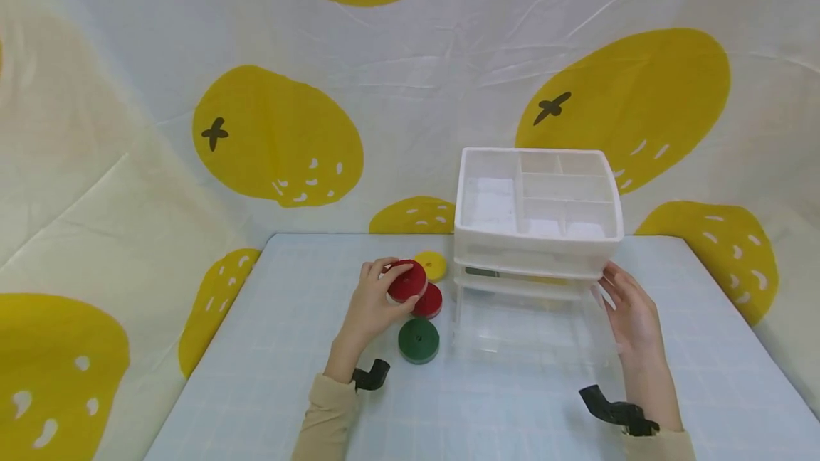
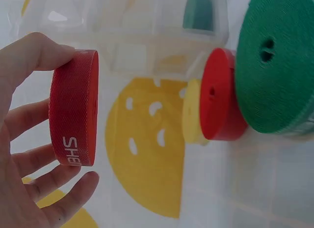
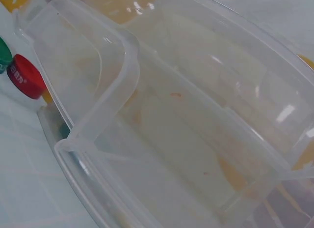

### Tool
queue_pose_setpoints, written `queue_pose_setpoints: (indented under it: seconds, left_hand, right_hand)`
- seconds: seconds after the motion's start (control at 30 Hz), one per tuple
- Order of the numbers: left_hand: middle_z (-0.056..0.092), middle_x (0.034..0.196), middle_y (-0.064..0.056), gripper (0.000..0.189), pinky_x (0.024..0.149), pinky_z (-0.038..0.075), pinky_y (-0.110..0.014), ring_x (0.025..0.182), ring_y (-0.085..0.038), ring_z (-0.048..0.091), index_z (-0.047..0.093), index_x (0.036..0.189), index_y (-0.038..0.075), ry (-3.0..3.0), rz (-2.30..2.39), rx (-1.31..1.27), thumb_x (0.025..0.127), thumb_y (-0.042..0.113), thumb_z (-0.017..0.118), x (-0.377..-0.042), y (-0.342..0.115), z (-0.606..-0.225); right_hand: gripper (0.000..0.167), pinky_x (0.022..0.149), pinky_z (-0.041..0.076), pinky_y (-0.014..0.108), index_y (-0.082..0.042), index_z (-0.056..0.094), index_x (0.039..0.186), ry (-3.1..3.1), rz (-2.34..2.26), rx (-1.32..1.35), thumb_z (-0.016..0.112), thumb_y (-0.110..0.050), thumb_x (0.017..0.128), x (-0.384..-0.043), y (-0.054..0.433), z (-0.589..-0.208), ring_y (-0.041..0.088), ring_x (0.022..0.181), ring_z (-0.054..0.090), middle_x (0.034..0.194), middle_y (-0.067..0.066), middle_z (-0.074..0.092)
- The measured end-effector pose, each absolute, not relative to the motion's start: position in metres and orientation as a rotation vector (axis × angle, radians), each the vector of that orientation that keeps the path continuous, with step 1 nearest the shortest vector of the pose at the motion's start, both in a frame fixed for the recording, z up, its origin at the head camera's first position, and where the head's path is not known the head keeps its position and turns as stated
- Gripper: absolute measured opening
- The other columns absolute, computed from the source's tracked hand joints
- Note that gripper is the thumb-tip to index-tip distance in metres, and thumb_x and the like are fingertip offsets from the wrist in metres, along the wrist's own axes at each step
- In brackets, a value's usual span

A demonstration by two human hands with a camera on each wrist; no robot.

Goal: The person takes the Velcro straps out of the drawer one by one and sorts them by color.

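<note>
My left hand (image 1: pixel 376 304) pinches a red roll of woven strap (image 2: pixel 73 110) between thumb and fingers, white lettering on its outer band. Just past it are a second red roll (image 1: pixel 430 301) and a yellow roll (image 1: pixel 433 265). Closer to me lies a green roll (image 1: pixel 419 341) with a small centre hole. Extended fingers of my right hand (image 1: pixel 635 319) rest along the right side of a white drawer unit (image 1: pixel 538 251). Low on the unit, a clear drawer (image 1: pixel 532 329) sticks out toward me. The right wrist view looks down into translucent plastic compartments.
The unit's top is a divided tray (image 1: pixel 490 198). Something green (image 1: pixel 482 272) shows through its front, below the upper drawer. A pale checked cloth (image 1: pixel 256 375) covers the table, and a white sheet with yellow fruit prints (image 1: pixel 410 105) hangs behind.
</note>
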State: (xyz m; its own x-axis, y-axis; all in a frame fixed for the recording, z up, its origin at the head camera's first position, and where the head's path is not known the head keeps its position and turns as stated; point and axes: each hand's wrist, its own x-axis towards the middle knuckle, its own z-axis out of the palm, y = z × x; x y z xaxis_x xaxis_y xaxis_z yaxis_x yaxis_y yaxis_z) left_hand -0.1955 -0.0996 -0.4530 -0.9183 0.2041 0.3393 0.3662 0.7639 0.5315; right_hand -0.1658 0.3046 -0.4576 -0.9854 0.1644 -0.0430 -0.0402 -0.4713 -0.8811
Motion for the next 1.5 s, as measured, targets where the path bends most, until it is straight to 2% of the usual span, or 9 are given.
queue_pose_setpoints:
  seconds: [0.4, 0.83, 1.17, 1.37, 1.5]
  left_hand:
    - [0.048, 0.135, -0.005, 0.052, 0.088, 0.056, -0.044, 0.122, -0.025, 0.040, 0.060, 0.126, 0.024, -2.710, -0.924, -0.216, 0.078, 0.030, 0.078, -0.207, -0.118, -0.488]
    - [0.051, 0.133, -0.011, 0.048, 0.088, 0.055, -0.046, 0.121, -0.028, 0.041, 0.062, 0.124, 0.017, -2.726, -0.936, -0.141, 0.080, 0.029, 0.077, -0.220, -0.128, -0.523]
    - [0.054, 0.128, -0.013, 0.048, 0.089, 0.053, -0.047, 0.118, -0.029, 0.043, 0.064, 0.123, 0.017, -2.734, -0.962, -0.085, 0.079, 0.030, 0.078, -0.225, -0.131, -0.531]
    - [0.054, 0.128, -0.014, 0.050, 0.089, 0.053, -0.048, 0.119, -0.030, 0.043, 0.063, 0.124, 0.016, -2.748, -0.952, -0.079, 0.078, 0.029, 0.078, -0.227, -0.130, -0.532]
    - [0.054, 0.129, -0.013, 0.051, 0.089, 0.053, -0.047, 0.119, -0.030, 0.043, 0.063, 0.125, 0.015, -2.754, -0.946, -0.058, 0.078, 0.029, 0.079, -0.225, -0.129, -0.531]
  right_hand:
    - [0.040, 0.122, 0.002, 0.036, -0.021, 0.050, 0.138, -1.526, 2.602, -0.196, 0.050, -0.029, 0.099, -0.166, 0.302, -0.455, -0.002, 0.114, 0.052, 0.126, -0.016, 0.054]
    - [0.045, 0.122, 0.004, 0.034, -0.023, 0.045, 0.142, -1.554, 2.578, -0.244, 0.050, -0.032, 0.099, -0.166, 0.304, -0.457, -0.002, 0.117, 0.049, 0.131, -0.017, 0.050]
    - [0.042, 0.123, 0.002, 0.036, -0.022, 0.049, 0.140, -1.541, 2.571, -0.253, 0.050, -0.031, 0.099, -0.166, 0.302, -0.454, 0.001, 0.118, 0.048, 0.129, -0.016, 0.051]
    - [0.045, 0.123, 0.007, 0.033, -0.024, 0.046, 0.142, -1.569, 2.541, -0.305, 0.051, -0.033, 0.098, -0.167, 0.301, -0.455, 0.002, 0.122, 0.044, 0.138, -0.016, 0.046]
    - [0.045, 0.123, 0.007, 0.032, -0.024, 0.046, 0.142, -1.566, 2.554, -0.293, 0.052, -0.033, 0.098, -0.167, 0.301, -0.455, 0.002, 0.122, 0.045, 0.138, -0.016, 0.045]
